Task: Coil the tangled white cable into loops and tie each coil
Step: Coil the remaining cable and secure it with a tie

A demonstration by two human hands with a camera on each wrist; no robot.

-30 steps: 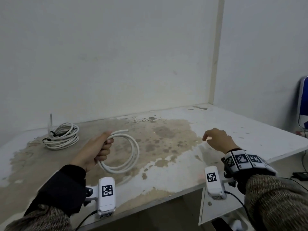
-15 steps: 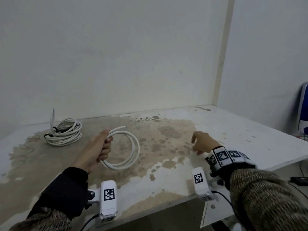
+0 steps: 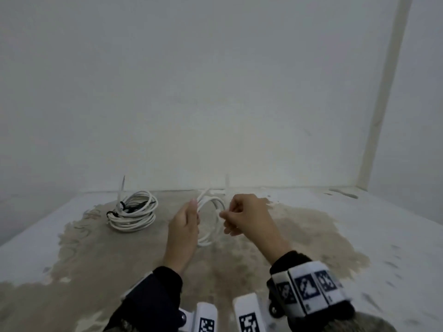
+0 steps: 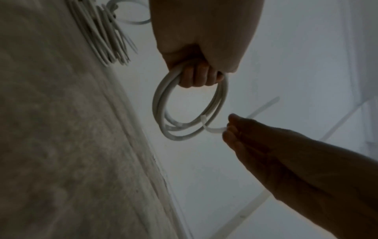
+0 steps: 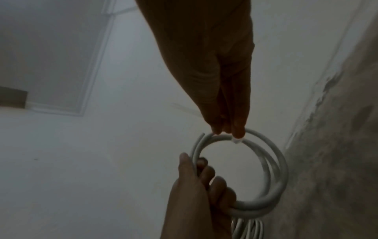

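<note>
My left hand (image 3: 185, 221) grips a small coil of white cable (image 3: 212, 219) and holds it upright above the table. In the left wrist view its fingers (image 4: 196, 77) curl round the coil (image 4: 163, 113) at the top. A thin white zip tie (image 4: 212, 128) is looped round the coil's far side, and my right hand (image 3: 242, 215) pinches that tie beside the coil. In the right wrist view my right fingertips (image 5: 237, 131) meet at the tie's head (image 5: 237, 140) on the coil (image 5: 274, 161). The tie's tail (image 3: 227, 185) sticks up behind the right hand.
A second coil of white cable (image 3: 133, 212), bound with ties whose tail stands upright, lies on the stained table (image 3: 311, 236) at the back left. White walls close the table at the back and at the right.
My right hand has come in from the table's right side to the coil and pinched the zip tie. My left hand has lifted the coil and turned it upright. The head view has shifted.
</note>
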